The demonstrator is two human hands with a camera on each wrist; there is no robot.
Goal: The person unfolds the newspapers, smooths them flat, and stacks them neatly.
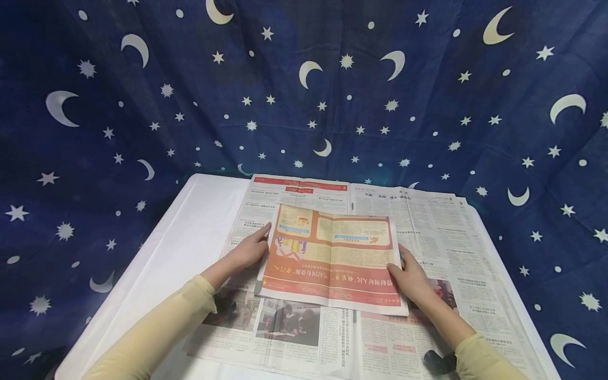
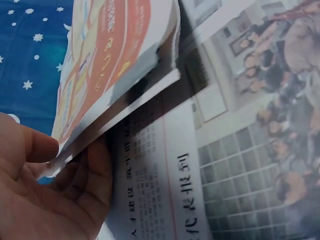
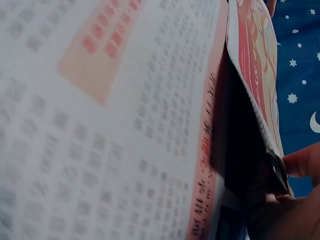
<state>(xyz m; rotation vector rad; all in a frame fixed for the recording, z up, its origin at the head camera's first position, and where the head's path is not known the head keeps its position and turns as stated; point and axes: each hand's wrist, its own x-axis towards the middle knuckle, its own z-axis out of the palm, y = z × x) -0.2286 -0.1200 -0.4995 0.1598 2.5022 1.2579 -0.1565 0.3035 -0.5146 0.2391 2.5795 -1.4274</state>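
A folded newspaper [image 1: 328, 258] with a red and orange printed page is held between both hands above the spread sheets. My left hand [image 1: 249, 248] pinches its left edge; in the left wrist view the thumb [image 2: 42, 147] lies on top and the fingers [image 2: 97, 170] curl beneath. At the right edge, my right hand [image 1: 410, 274] pinches the paper, thumb on the printed face. The right wrist view shows the folded newspaper [image 3: 257, 65] raised at a slant, a dark gap under it. Open newspaper sheets [image 1: 427, 232] lie flat below.
A white-covered table [image 1: 199, 221] carries the spread sheets, with its bare cover showing along the left side. Behind and around it hangs a dark blue curtain [image 1: 285, 105] with moons and stars. Near each wrist a dark strapped device [image 1: 439, 362] shows.
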